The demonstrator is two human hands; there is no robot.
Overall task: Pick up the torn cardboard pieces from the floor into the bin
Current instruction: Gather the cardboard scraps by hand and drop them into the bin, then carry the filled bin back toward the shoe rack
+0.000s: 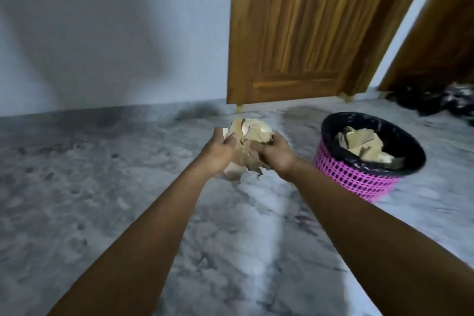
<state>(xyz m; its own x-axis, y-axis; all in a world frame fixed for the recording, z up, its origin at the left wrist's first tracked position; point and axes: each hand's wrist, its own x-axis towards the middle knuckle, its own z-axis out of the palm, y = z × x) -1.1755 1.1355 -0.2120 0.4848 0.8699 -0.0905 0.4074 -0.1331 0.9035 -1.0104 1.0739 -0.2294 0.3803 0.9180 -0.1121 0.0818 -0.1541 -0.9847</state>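
Cardboard pieces [248, 146] — bundle clamped between left hand [218, 152] and right hand [275, 155], fingers curled round it, left of pink bin [359, 177] — more scraps inside.

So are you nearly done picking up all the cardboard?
Nearly. Some torn pieces already lie in the pink bin. The left hand and right hand grip a bunch of pieces beside the bin, not over it yet. That bunch still has to go in. A pale spot on the floor may be another scrap; too blurred to tell.
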